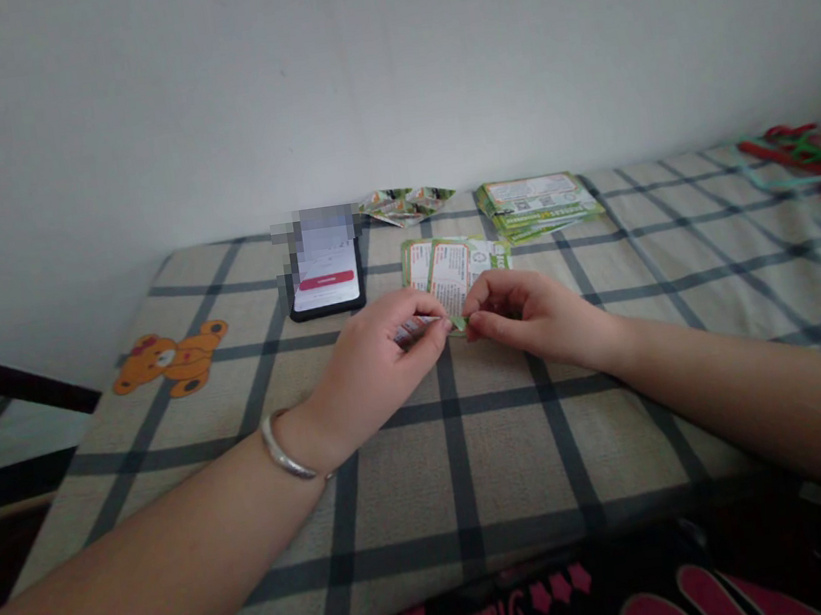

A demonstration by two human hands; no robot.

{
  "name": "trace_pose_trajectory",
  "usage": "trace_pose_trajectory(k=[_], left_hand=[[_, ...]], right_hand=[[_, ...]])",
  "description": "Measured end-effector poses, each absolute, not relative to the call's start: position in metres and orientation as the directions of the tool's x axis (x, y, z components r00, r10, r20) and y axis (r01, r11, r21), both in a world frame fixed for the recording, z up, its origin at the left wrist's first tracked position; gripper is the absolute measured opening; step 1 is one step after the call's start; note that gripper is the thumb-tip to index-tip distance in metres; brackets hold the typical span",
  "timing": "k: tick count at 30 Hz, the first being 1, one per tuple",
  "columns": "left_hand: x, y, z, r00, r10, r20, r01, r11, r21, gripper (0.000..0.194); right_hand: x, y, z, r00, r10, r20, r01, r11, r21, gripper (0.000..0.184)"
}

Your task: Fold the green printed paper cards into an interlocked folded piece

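Observation:
Two overlapping green-and-white printed cards (455, 269), flat and full of small text, lie in front of me at the middle of the table. My left hand (396, 340), with a silver bangle (282, 450) on its wrist, pinches the near edge of the cards between thumb and fingers. From the other side my right hand (513, 312) pinches the same near edge, its fingertips close to the left ones. The fingers cover the cards' near corners. Whether they are paper cards or thin packets I cannot make out.
A black phone (327, 283) with a lit screen lies left of the cards. Behind are a folded printed piece (408, 204) and a stack of similar green cards (540, 202). Red, green and blue ribbons (811, 164) lie far right. A bear figure (172, 361) is on the checked tablecloth (399, 511).

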State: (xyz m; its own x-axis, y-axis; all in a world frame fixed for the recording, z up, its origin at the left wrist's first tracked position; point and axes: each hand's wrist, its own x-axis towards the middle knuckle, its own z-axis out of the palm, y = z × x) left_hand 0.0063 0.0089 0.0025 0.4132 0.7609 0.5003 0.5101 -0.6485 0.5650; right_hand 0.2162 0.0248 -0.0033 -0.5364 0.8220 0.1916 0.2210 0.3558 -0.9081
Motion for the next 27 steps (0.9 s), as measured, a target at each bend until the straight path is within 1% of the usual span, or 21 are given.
trace_pose_trajectory(k=[3,6,8,11,14,17,20,22,24,25,27], left_hand=[[0.006,0.009,0.002,0.436,0.746,0.504,0.519,-0.665,0.537,0.005],[0.005,0.008,0.001,0.431,0.736,0.522,0.517,-0.676,0.525,0.025],[0.005,0.009,0.001,0.409,0.718,0.562,0.533,-0.689,0.492,0.036],[0.004,0.012,0.001,0.396,0.696,0.599,0.586,-0.693,0.419,0.036],[0.003,0.016,0.000,0.415,0.695,0.587,0.621,-0.688,0.375,0.036],[0.003,0.018,-0.001,0.444,0.686,0.576,0.652,-0.688,0.317,0.041],[0.005,0.018,0.002,0.481,0.672,0.564,0.695,-0.684,0.222,0.050],[0.008,0.017,0.007,0.531,0.678,0.508,0.740,-0.664,0.112,0.061],[0.011,0.017,0.015,0.574,0.714,0.400,0.788,-0.614,-0.036,0.071],[0.012,0.017,0.019,0.565,0.733,0.378,0.808,-0.585,-0.071,0.072],[0.015,0.018,0.025,0.557,0.758,0.338,0.820,-0.568,-0.078,0.070]], right_hand=[[0.217,0.032,0.000,-0.558,0.816,0.148,0.255,0.339,-0.906,0.008],[0.218,0.041,0.003,-0.558,0.817,0.146,0.314,0.371,-0.874,0.006],[0.218,0.047,0.004,-0.487,0.854,0.184,0.338,0.378,-0.862,0.007],[0.216,0.053,0.002,-0.388,0.897,0.213,0.307,0.343,-0.888,0.011],[0.214,0.054,0.001,-0.344,0.917,0.202,0.255,0.298,-0.920,0.010],[0.212,0.052,0.002,-0.286,0.934,0.212,0.192,0.273,-0.943,0.012],[0.211,0.050,0.002,-0.232,0.945,0.232,0.145,0.269,-0.952,0.013],[0.210,0.049,0.002,-0.225,0.946,0.233,0.137,0.267,-0.954,0.014],[0.209,0.049,0.002,-0.224,0.948,0.226,0.137,0.260,-0.956,0.014],[0.209,0.049,0.001,-0.222,0.949,0.222,0.141,0.257,-0.956,0.014],[0.209,0.049,0.000,-0.217,0.950,0.223,0.146,0.257,-0.955,0.014]])
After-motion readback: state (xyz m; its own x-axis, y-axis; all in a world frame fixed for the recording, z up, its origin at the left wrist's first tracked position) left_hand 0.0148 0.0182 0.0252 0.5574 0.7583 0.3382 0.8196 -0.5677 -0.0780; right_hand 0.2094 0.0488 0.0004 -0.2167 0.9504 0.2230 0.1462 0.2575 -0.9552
